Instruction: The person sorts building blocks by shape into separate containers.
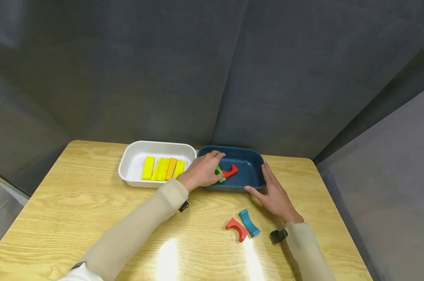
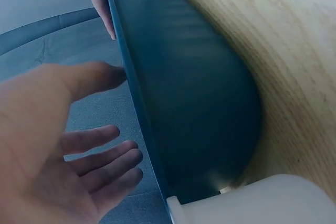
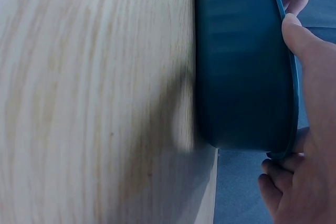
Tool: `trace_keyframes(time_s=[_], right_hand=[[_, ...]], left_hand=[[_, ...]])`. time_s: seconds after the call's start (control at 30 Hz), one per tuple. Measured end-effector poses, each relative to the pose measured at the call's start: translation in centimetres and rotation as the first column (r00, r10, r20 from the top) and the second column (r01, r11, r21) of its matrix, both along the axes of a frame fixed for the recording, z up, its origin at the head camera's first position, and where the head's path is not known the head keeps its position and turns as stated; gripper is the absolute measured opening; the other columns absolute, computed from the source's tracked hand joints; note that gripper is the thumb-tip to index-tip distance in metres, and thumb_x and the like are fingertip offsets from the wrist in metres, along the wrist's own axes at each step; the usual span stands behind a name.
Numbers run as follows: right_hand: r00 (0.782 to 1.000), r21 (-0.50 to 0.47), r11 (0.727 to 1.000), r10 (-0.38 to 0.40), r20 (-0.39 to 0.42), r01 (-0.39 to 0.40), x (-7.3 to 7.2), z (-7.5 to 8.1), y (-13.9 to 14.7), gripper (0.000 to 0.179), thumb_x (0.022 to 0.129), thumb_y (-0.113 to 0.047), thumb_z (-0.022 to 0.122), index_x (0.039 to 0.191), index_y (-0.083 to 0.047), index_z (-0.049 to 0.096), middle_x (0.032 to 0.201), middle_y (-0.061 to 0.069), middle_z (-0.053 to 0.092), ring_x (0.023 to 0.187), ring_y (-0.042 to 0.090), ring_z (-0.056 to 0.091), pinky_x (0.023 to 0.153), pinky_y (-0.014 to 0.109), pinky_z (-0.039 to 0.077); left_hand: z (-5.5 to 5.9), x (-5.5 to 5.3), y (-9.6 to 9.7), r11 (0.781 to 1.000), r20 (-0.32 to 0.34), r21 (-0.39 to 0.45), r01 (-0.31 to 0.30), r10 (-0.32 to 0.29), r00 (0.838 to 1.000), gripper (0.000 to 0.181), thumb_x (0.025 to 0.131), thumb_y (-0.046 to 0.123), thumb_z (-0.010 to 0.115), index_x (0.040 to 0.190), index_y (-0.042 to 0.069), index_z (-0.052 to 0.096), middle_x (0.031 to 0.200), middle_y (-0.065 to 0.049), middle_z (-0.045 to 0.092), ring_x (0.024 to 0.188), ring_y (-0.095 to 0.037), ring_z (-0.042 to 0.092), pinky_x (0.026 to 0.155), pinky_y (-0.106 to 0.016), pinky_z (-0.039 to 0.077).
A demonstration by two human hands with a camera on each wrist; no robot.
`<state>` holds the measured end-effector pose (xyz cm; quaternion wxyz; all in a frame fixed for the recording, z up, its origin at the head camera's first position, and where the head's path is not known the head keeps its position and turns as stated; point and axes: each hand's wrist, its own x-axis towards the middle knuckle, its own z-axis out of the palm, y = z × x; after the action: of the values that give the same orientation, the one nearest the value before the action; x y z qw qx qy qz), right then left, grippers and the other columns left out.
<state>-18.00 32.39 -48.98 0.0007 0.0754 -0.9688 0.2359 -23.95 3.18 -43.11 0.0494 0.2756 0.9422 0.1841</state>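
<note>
My left hand reaches over the dark blue bin, near a green arch block that it partly hides. In the left wrist view the fingers are spread, with a gap to the thumb and nothing visibly held. Beside the green block in the bin lies a red arch block. My right hand holds the bin's near right corner, with the thumb on the front rim and the fingers around the right end. On the table before the bin are a blue arch block and another red arch block.
A white bin stands directly left of the blue one, holding several yellow blocks and an orange-yellow block. Both bins sit at the back of the wooden table, close to a dark curtain.
</note>
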Motion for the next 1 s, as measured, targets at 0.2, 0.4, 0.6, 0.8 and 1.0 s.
trace_keyframes(time_s=[0.2, 0.4, 0.6, 0.8, 1.0], right_hand=[[1.0, -0.005, 1.0, 0.004, 0.0, -0.004, 0.1, 0.1, 0.0, 0.114, 0.097, -0.072, 0.064, 0.174, -0.011, 0.007, 0.181, 0.003, -0.003, 0.164, 0.043, 0.016, 0.125, 0.071, 0.024], [1.0, -0.019, 1.0, 0.004, 0.001, -0.004, 0.1, 0.1, -0.1, 0.114, 0.097, -0.072, 0.065, 0.174, -0.011, 0.008, 0.181, 0.001, -0.003, 0.164, 0.042, 0.017, 0.125, 0.071, 0.025], [1.0, -0.012, 1.0, 0.006, 0.001, -0.006, 0.0, 0.0, 0.0, 0.113, 0.097, -0.072, 0.064, 0.173, -0.01, 0.008, 0.181, 0.001, -0.004, 0.164, 0.043, 0.016, 0.125, 0.071, 0.025], [1.0, -0.012, 1.0, 0.006, -0.01, -0.006, -0.1, 0.1, 0.0, 0.114, 0.097, -0.072, 0.065, 0.173, -0.009, 0.009, 0.181, 0.003, -0.003, 0.163, 0.043, 0.017, 0.125, 0.071, 0.025], [1.0, -0.008, 1.0, 0.007, -0.004, -0.007, 0.1, 0.0, -0.1, 0.114, 0.097, -0.072, 0.064, 0.173, -0.009, 0.008, 0.181, 0.004, -0.002, 0.163, 0.044, 0.017, 0.125, 0.071, 0.025]], left_hand=[[0.2, 0.6, -0.1, 1.0, -0.032, 0.001, 0.004, -0.004, 0.999, 0.073, 0.101, 0.037, 0.076, 0.162, 0.009, 0.047, 0.164, -0.013, 0.048, 0.141, -0.032, 0.057, 0.111, -0.044, 0.055], [0.3, 1.0, -0.3, 0.999, -0.013, 0.046, -0.001, 0.001, 1.0, 0.072, 0.101, 0.034, 0.076, 0.161, 0.008, 0.047, 0.164, -0.013, 0.047, 0.141, -0.032, 0.056, 0.113, -0.044, 0.054], [0.2, 1.2, -0.4, 0.999, -0.03, 0.049, 0.008, -0.006, 1.0, 0.072, 0.102, 0.034, 0.076, 0.162, 0.008, 0.046, 0.164, -0.013, 0.047, 0.141, -0.031, 0.056, 0.114, -0.043, 0.053], [0.6, 1.9, -0.8, 0.997, -0.075, 0.069, 0.035, -0.03, 0.997, 0.072, 0.101, 0.037, 0.074, 0.161, 0.008, 0.047, 0.164, -0.014, 0.047, 0.142, -0.032, 0.055, 0.115, -0.045, 0.052], [0.8, 3.2, -1.3, 0.992, -0.094, 0.111, 0.053, -0.042, 0.995, 0.069, 0.102, 0.037, 0.074, 0.16, 0.011, 0.048, 0.162, -0.012, 0.05, 0.142, -0.032, 0.055, 0.115, -0.046, 0.052]])
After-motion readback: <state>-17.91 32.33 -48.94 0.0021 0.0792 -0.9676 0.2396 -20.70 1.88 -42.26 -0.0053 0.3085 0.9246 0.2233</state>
